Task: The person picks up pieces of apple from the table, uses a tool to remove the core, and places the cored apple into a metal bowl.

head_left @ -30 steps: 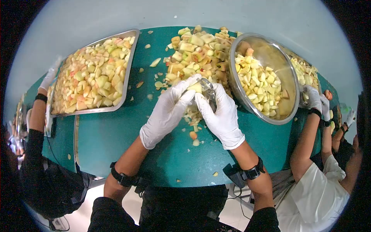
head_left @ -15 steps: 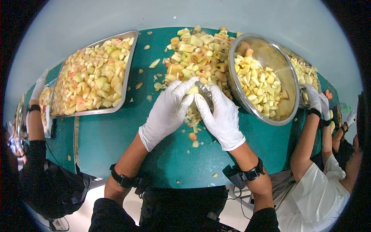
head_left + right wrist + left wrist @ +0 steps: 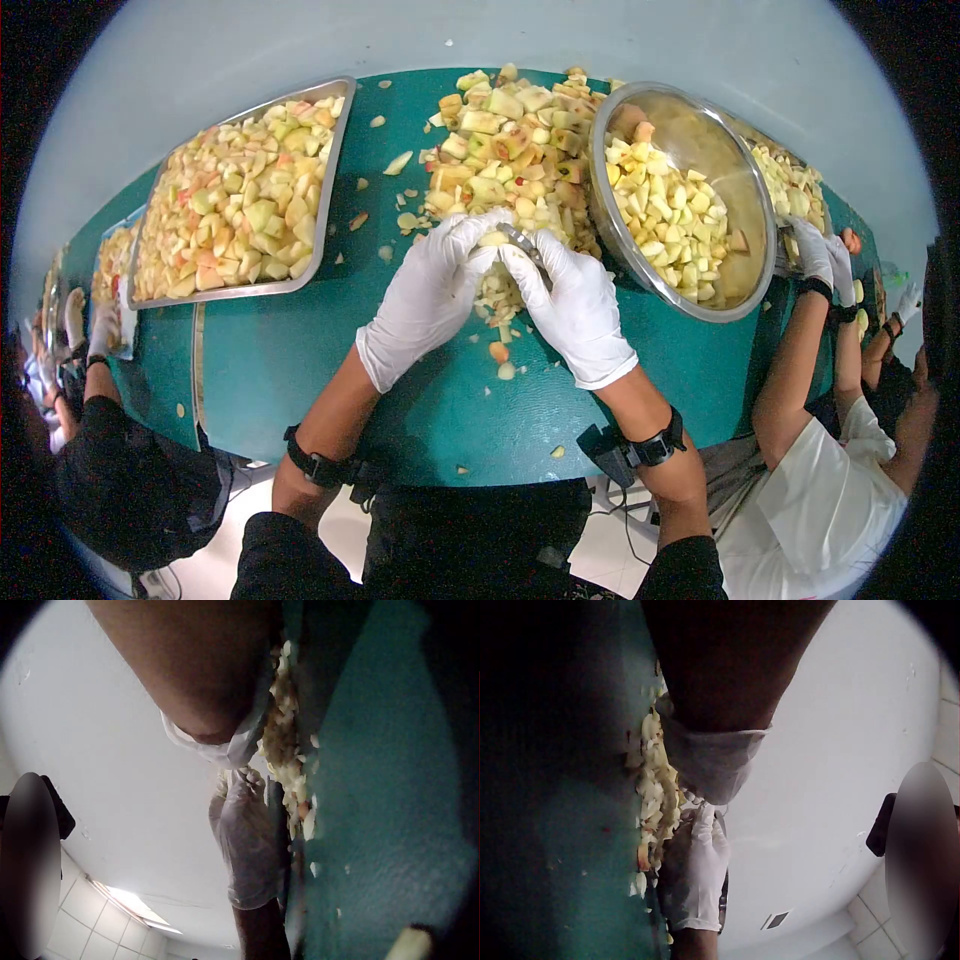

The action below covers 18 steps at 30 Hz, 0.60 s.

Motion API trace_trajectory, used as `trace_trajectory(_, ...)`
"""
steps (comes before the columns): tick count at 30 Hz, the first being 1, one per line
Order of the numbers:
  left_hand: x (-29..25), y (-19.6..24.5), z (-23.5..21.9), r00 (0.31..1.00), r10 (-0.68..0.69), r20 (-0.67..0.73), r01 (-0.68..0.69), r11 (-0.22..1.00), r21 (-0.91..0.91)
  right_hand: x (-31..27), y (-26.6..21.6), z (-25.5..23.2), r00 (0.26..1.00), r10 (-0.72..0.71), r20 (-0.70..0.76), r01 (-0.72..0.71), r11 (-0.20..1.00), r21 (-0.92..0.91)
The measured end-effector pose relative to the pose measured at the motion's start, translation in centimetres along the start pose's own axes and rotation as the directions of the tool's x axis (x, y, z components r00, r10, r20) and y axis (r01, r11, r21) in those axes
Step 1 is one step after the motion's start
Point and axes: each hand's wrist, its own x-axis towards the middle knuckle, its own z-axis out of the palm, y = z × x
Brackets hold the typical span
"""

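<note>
Both hands wear white gloves and meet over the near side of a heap of cut apple pieces (image 3: 510,140). The left hand (image 3: 425,295) pinches a pale piece of apple (image 3: 493,239) between thumb and fingers. Held in the right hand (image 3: 580,315) is a small metal tool (image 3: 522,243), its edge against that piece; the fingers partly hide it. In the left wrist view the right hand (image 3: 701,874) shows beyond the left glove (image 3: 712,761). The right wrist view shows the left hand (image 3: 247,832) past the right glove's cuff.
A metal tray (image 3: 325,205) of chopped apple stands at the left. To the right, a tilted steel bowl (image 3: 601,180) holds pale chunks. Scraps lie on the green table (image 3: 290,370). Other people's gloved hands (image 3: 808,250) work at both sides.
Both hands have come slightly nearer the body, the tool turning flatter over the apple piece. At far left, another person's arm has moved down from beside the tray.
</note>
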Motion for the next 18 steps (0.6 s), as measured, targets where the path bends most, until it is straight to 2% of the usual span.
trace_trajectory(3,0.2,0.5,-0.3,1.000,-0.008,0.024,0.009,0.999,-0.043,0.0,-0.2,-0.2,0.998,0.056,0.030,-0.056,0.998,-0.007)
trace_trajectory(6,0.4,1.3,-0.8,0.997,-0.048,0.053,0.052,0.995,-0.085,0.0,-0.6,-0.4,0.998,0.060,0.019,-0.061,0.997,0.042)
trace_trajectory(9,0.5,1.4,-1.1,0.997,-0.026,0.066,0.034,0.991,-0.127,-0.1,-0.6,-0.1,0.997,0.078,-0.028,-0.074,0.992,0.105)
trace_trajectory(12,0.2,0.6,0.1,0.986,-0.159,0.044,0.164,0.910,-0.380,-0.2,-0.4,0.3,0.996,0.071,-0.058,-0.056,0.975,0.217)
trace_trajectory(15,0.2,0.5,0.0,0.937,-0.334,0.100,0.320,0.713,-0.624,-0.1,-0.7,0.0,0.984,0.176,-0.013,-0.161,0.928,0.337)
trace_trajectory(18,0.3,0.1,-0.4,0.936,-0.352,0.023,0.294,0.741,-0.603,0.0,0.1,0.4,0.982,0.186,-0.013,-0.175,0.941,0.289)
